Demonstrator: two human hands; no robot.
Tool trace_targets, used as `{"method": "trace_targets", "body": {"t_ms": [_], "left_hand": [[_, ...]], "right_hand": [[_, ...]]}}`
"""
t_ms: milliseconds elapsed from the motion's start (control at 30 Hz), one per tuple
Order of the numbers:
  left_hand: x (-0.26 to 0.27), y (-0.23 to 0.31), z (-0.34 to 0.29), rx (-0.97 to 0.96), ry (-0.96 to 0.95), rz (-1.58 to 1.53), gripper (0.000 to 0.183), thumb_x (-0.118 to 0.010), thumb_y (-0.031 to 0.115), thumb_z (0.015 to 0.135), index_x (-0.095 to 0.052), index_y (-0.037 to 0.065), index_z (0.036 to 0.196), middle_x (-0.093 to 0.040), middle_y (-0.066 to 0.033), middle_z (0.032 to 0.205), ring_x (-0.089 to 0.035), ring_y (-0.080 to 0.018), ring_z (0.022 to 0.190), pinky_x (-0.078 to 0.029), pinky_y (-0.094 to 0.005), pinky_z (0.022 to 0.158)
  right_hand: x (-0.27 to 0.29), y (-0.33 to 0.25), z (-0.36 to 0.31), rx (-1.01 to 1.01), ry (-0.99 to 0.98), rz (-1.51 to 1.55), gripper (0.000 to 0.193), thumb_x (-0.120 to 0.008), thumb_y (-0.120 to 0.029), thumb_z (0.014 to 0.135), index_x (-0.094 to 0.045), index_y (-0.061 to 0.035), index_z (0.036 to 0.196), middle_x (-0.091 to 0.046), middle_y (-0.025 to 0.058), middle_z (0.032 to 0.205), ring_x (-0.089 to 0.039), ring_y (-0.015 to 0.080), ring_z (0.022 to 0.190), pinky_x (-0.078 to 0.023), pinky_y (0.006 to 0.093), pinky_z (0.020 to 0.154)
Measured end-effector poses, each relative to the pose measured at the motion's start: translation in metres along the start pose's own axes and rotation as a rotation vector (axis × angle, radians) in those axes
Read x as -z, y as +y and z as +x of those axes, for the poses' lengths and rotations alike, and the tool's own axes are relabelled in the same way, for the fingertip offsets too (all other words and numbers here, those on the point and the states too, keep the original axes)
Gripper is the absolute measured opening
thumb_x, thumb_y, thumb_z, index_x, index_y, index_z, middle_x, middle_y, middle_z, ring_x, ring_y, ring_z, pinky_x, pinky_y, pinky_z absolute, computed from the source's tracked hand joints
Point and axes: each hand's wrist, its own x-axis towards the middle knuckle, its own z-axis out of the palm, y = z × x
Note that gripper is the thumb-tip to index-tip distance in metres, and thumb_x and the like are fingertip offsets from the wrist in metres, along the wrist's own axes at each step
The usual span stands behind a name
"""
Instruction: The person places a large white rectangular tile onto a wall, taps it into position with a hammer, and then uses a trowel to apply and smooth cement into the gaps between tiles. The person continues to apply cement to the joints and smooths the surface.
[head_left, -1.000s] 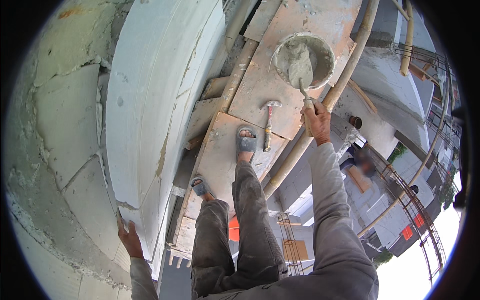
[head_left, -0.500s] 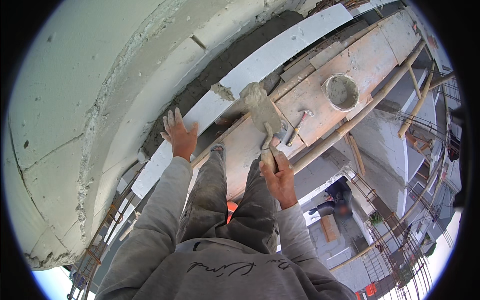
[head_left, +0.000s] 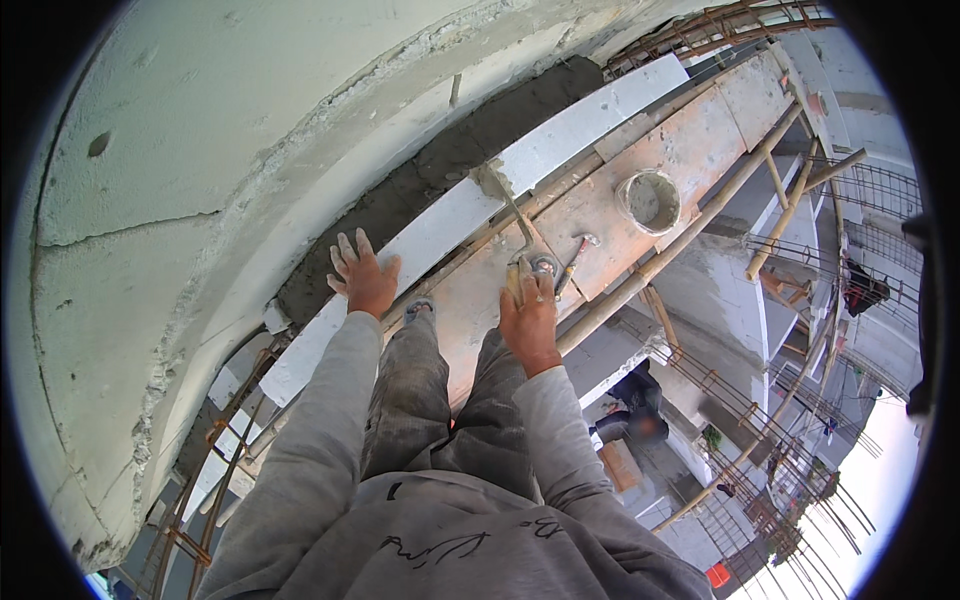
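My right hand [head_left: 529, 320] is wrapped round the handle of a trowel [head_left: 517, 218]. The blade is turned edge-on, its tip at the near edge of a long white block [head_left: 430, 229], where some grey mortar [head_left: 488, 182] clings. My left hand [head_left: 366, 276] has its fingers spread and rests on the left part of that block. Behind the block, wet-looking dark mortar [head_left: 440, 160] fills the gap along a pale wall [head_left: 240, 190].
I stand on a plank platform [head_left: 690, 150] edged by a bamboo pole [head_left: 700, 222]. A mortar-caked bucket [head_left: 650, 202] and a hammer [head_left: 577, 262] are on it. Rebar [head_left: 720, 30] lies at the far end. Beyond the pole, a person [head_left: 635, 405] is on a lower level.
The trowel has turned from blade flat with mortar on it to edge-on against the white block. My right hand moved slightly left and nearer the block. My left hand stays on the block.
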Motion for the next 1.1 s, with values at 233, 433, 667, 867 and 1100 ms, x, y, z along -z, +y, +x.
{"method": "trace_targets", "body": {"t_ms": [233, 433, 667, 867, 1100], "left_hand": [[0.009, 0.007, -0.001, 0.002, -0.064, 0.033, 0.082, -0.061, 0.045, 0.089, -0.021, 0.015, 0.153, -0.005, -0.0163, 0.161, -0.001, -0.039, 0.148, -0.008, -0.0706, 0.109], [0.009, 0.007, -0.003, 0.009, -0.092, 0.034, 0.079, -0.06, 0.046, 0.089, -0.025, 0.015, 0.152, -0.006, -0.0152, 0.161, -0.002, -0.0379, 0.148, -0.009, -0.0701, 0.11], [0.013, 0.01, -0.004, 0.014, -0.111, 0.047, 0.076, -0.061, 0.046, 0.09, -0.028, 0.015, 0.151, -0.007, -0.0146, 0.161, -0.002, -0.0374, 0.148, -0.008, -0.0697, 0.11], [0.008, 0.006, -0.001, 0.003, -0.101, 0.071, 0.076, -0.061, 0.044, 0.09, -0.029, 0.015, 0.151, -0.007, -0.014, 0.161, -0.003, -0.0377, 0.147, -0.008, -0.07, 0.11], [0.001, 0.0, 0.001, -0.009, -0.065, 0.074, 0.073, -0.06, 0.047, 0.089, -0.034, 0.017, 0.149, -0.01, -0.013, 0.161, -0.006, -0.0365, 0.147, -0.011, -0.0715, 0.107]], "right_hand": [[0.003, -0.009, 0.003, -0.045, -0.043, -0.01, 0.041, -0.065, -0.012, 0.083, -0.056, 0.0039, 0.12, -0.056, 0.0256, 0.106, -0.059, 0.0439, 0.093, -0.05, 0.0493, 0.082], [0.008, -0.01, 0.009, -0.071, -0.096, -0.097, 0.044, -0.061, -0.013, 0.084, -0.055, 0.0019, 0.125, -0.058, 0.0239, 0.103, -0.06, 0.0416, 0.092, -0.051, 0.0487, 0.079], [0.02, -0.015, 0.011, -0.088, -0.142, -0.066, 0.048, -0.059, -0.011, 0.084, -0.052, 0.003, 0.13, -0.057, 0.0246, 0.105, -0.06, 0.0422, 0.093, -0.05, 0.0487, 0.082], [0.028, -0.021, 0.015, -0.153, -0.158, -0.076, 0.041, -0.06, -0.014, 0.085, -0.057, 0.0022, 0.122, -0.059, 0.0234, 0.099, -0.061, 0.0412, 0.088, -0.05, 0.0484, 0.077], [0.036, -0.023, 0.019, -0.202, -0.273, -0.132, 0.049, -0.058, -0.013, 0.084, -0.05, 0.0021, 0.13, -0.054, 0.0293, 0.116, -0.059, 0.0447, 0.099, -0.05, 0.0493, 0.086]]}}
